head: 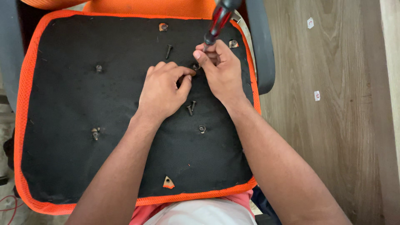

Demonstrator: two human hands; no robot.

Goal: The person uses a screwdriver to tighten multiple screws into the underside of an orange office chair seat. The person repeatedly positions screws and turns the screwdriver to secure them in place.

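An upturned chair seat [66, 104] lies in front of me, its underside covered in black fabric with an orange mesh border. My right hand [221, 71] grips a screwdriver with a red and black handle [218, 21], its tip down at a screw hole [196, 66] in the seat. My left hand [164, 89] rests on the fabric beside it, fingers curled, thumb and forefinger at the same hole. Two loose dark screws [191, 107] lie just below my left hand. Another loose screw [168, 51] lies above it.
Several other mounting holes dot the seat: [98, 68], [95, 133], [202, 128]. Small tears show wood at the top hole [163, 26] and the bottom tear [168, 182]. A grey armrest [262, 50] runs along the right. Wooden floor [333, 125] lies to the right.
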